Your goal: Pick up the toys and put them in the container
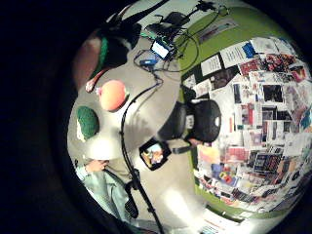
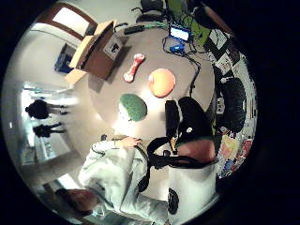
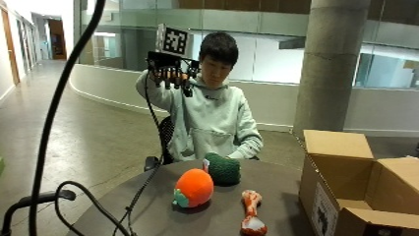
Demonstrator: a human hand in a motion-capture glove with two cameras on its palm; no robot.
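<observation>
Three toys lie on the round grey table (image 3: 164,216): an orange plush ball (image 3: 194,187) (image 2: 162,82) (image 1: 112,94), a green plush toy (image 3: 223,168) (image 2: 133,106) (image 1: 87,121) behind it near the person, and an orange-and-white bone toy (image 3: 251,213) (image 2: 133,68). An open cardboard box (image 3: 353,191) (image 2: 96,51) stands at the table's right side. My gloved right hand (image 3: 171,73) is raised to head height, well above the table, with its fingers relaxed and nothing in them. The bare left hand (image 3: 243,156) rests at the table edge beside the green toy.
Black cables (image 3: 140,196) run over the table's left part, and a black stand pole (image 3: 59,98) rises there. A small lit screen (image 2: 179,33) and a blue device (image 2: 176,48) sit at the table's far edge. A black office chair (image 1: 197,122) stands beside the table.
</observation>
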